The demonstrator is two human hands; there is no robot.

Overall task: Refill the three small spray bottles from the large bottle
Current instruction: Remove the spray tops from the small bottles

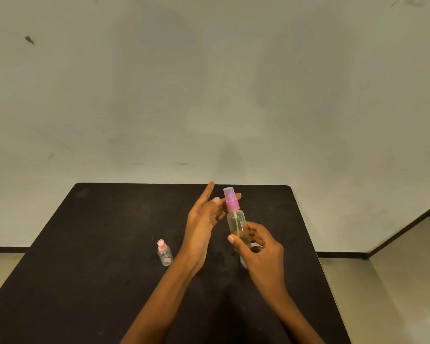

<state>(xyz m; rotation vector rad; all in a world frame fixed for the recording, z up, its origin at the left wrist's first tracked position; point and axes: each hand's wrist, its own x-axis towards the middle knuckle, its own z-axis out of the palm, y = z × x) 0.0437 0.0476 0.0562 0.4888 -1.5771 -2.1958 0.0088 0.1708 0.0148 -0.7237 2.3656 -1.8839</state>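
Observation:
My right hand (260, 249) grips the lower body of a clear bottle (236, 223) with a pink spray cap (231, 199) and holds it upright above the black table (97, 244). A thin tube runs down inside the bottle. My left hand (204, 219) is at the cap: thumb and a finger pinch it from both sides, and the index finger points straight up. A small clear spray bottle (164, 253) with a pale pink top stands on the table left of my left forearm. Part of another clear container (243, 263) shows behind my right hand.
The table reaches a pale wall (209, 95) at the back. Its right edge (318, 256) drops to a light floor, where a dark door or panel edge (407, 227) slants.

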